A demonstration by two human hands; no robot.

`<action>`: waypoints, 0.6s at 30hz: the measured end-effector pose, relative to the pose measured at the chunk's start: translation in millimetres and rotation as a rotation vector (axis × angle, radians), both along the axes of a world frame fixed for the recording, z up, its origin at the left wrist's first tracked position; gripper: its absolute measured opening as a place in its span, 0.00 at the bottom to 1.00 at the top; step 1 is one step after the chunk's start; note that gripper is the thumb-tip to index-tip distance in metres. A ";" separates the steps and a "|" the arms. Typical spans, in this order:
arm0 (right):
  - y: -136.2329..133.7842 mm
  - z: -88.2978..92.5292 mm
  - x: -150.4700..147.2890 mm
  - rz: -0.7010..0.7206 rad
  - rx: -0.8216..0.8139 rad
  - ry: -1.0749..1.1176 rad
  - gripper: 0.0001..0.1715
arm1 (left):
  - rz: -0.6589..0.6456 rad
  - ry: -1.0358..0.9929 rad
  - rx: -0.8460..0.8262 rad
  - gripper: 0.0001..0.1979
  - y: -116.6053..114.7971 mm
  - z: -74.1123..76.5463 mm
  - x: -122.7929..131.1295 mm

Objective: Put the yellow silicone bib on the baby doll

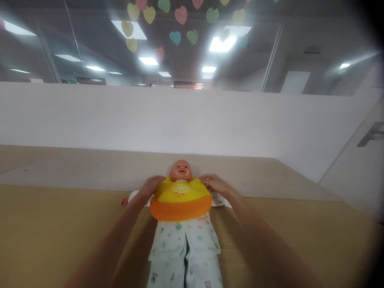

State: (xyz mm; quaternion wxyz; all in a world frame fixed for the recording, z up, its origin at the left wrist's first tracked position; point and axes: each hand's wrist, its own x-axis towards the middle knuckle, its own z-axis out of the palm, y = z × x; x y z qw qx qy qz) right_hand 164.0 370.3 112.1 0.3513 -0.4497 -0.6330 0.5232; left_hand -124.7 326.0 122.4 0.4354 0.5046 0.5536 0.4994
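Note:
A baby doll (181,168) lies on its back, head toward the wall, dressed in a white printed outfit (199,238). Over its chest spreads a yellow bib (171,194) with a white citrus slice drawn on it and an orange catch pocket along the bottom. My left hand (152,186) is closed at the bib's upper left edge, by the doll's shoulder. On the opposite side, my right hand (215,185) grips the upper right edge with bent fingers. The fingertips of both hands are partly hidden. The doll's arms stretch out sideways beneath my wrists.
The doll rests on a tan padded surface (60,228), with a paler strip (90,168) behind it. A white low wall (135,120) rises at the back, topped by glass with paper hearts (181,15). At right is a door handle (370,134).

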 end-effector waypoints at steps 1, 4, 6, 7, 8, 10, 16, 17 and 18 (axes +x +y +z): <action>-11.9 -1.5 2.8 0.026 0.001 0.039 0.15 | 0.022 0.039 0.009 0.14 -9.2 1.3 -1.1; -47.2 -6.9 6.0 0.052 -0.035 0.085 0.19 | 0.087 0.053 -0.033 0.18 -39.3 1.4 -3.0; -66.8 -8.3 5.8 0.051 -0.056 0.072 0.21 | 0.073 -0.009 -0.073 0.20 -59.6 1.5 -2.0; -74.5 -8.0 5.6 0.051 -0.063 0.069 0.22 | 0.051 -0.044 -0.081 0.21 -68.8 1.9 -0.6; -80.7 -7.4 5.6 0.050 -0.064 0.077 0.23 | 0.034 -0.075 -0.080 0.21 -77.0 2.6 1.3; -88.9 -6.1 6.1 0.034 -0.056 0.111 0.23 | 0.021 -0.121 -0.054 0.21 -89.8 3.1 6.2; -99.6 -15.2 6.5 -0.072 -0.061 0.115 0.26 | 0.073 -0.029 -0.043 0.27 -109.3 -16.3 21.1; -102.0 -17.8 6.0 -0.073 -0.056 0.110 0.26 | 0.086 0.007 -0.036 0.29 -111.8 -20.3 23.4; -104.9 -20.0 5.4 -0.071 -0.048 0.111 0.28 | 0.096 0.039 -0.019 0.31 -114.3 -23.2 25.7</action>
